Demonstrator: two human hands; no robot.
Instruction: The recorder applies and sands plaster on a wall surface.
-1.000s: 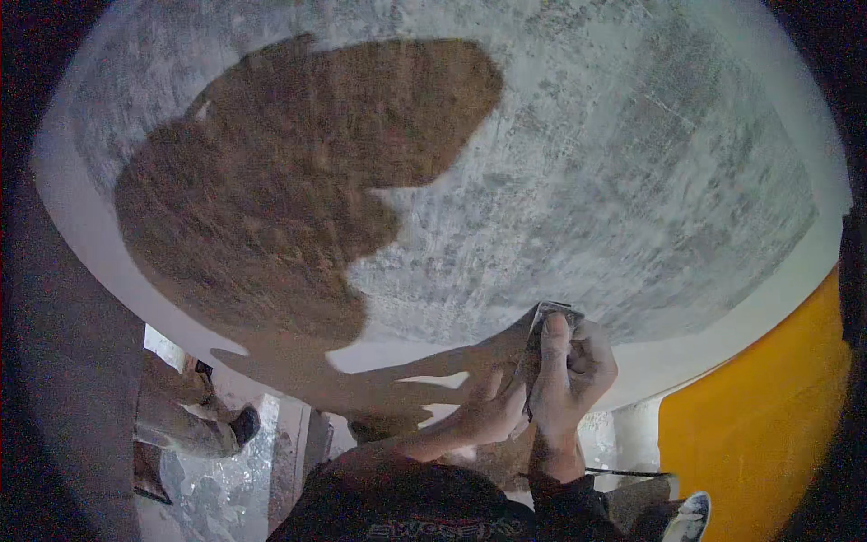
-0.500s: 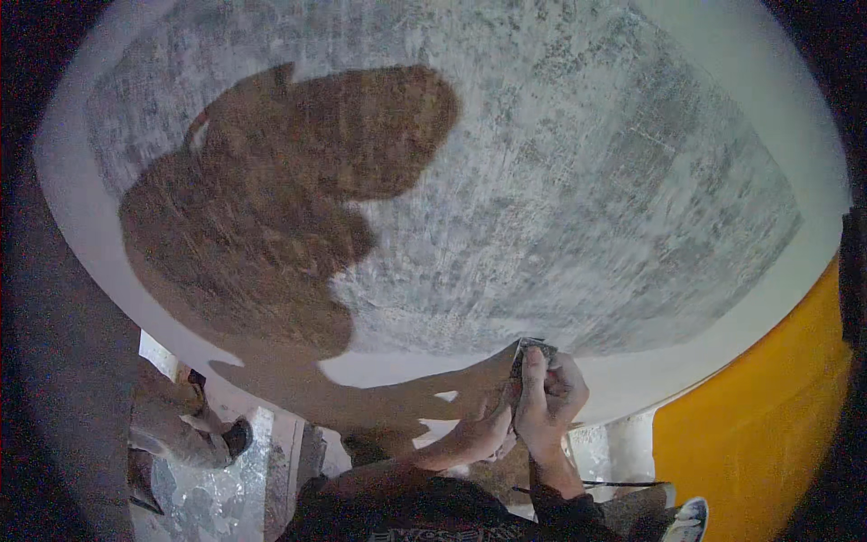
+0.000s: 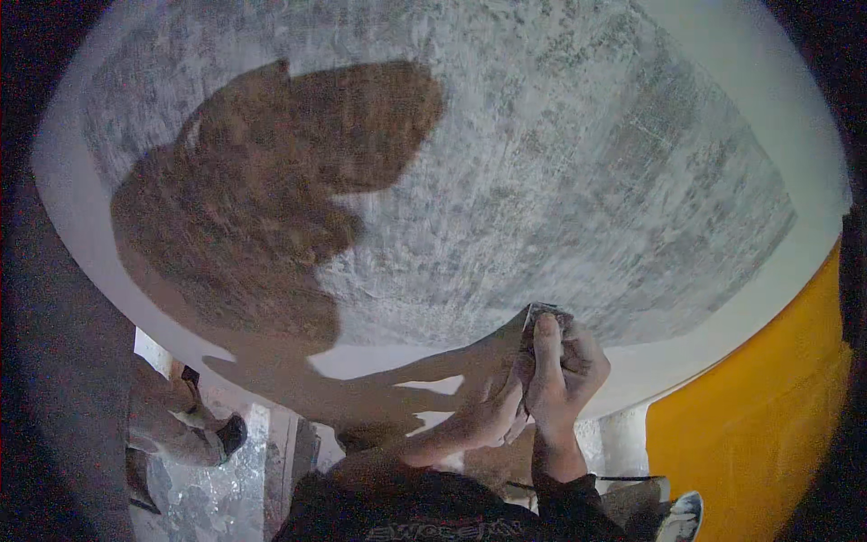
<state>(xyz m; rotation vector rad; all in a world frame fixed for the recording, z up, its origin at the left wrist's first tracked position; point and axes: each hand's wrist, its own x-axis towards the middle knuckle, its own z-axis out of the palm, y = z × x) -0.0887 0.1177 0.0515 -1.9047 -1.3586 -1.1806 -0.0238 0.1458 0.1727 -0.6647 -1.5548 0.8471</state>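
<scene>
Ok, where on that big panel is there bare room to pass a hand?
The mottled grey patch right of the shadow, above the right hand, is widest. The white margin beside the orange surface looks free too. It's crowded lower down: right hand gripping a small dark piece, left hand close beside.

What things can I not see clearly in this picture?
All in the head view:
Left hand's fingertips: hidden behind the right hand.
Dark piece in the right hand: partly covered by that hand.
Pale rounded surface: cut off by the top edge.
Shoe at lower right: cut off by the lower edge.
</scene>
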